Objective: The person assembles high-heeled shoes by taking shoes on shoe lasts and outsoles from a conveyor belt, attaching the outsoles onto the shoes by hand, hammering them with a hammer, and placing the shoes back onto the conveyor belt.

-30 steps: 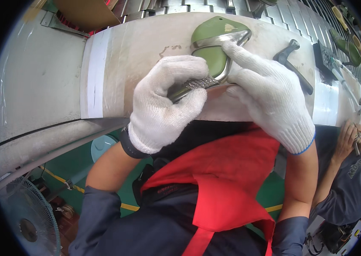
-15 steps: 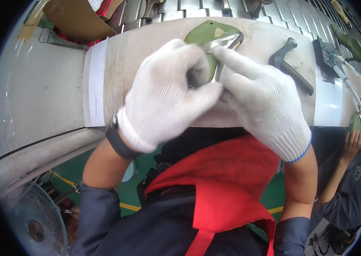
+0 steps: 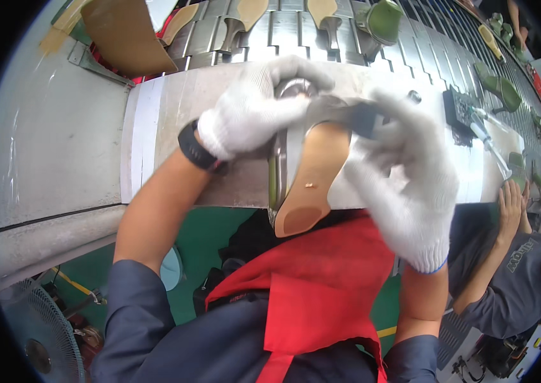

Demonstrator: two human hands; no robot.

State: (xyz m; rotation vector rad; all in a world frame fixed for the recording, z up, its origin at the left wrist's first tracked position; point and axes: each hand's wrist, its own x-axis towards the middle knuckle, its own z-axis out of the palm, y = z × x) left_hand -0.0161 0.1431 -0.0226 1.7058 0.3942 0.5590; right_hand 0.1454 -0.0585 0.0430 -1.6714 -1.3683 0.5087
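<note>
Green shoe (image 3: 273, 182) mostly hidden — right hand (image 3: 411, 166) blurred.

Shoe workshop: slatted metal conveyor (image 3: 285, 39) at 12 o'clock, tan-soled shoes (image 3: 252, 11) on it, co-worker (image 3: 507, 290) at 4 o'clock.

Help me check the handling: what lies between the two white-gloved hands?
A heeled shoe, its tan sole facing the camera, lies between the left hand and the blurred right hand; the head view shows this.
</note>
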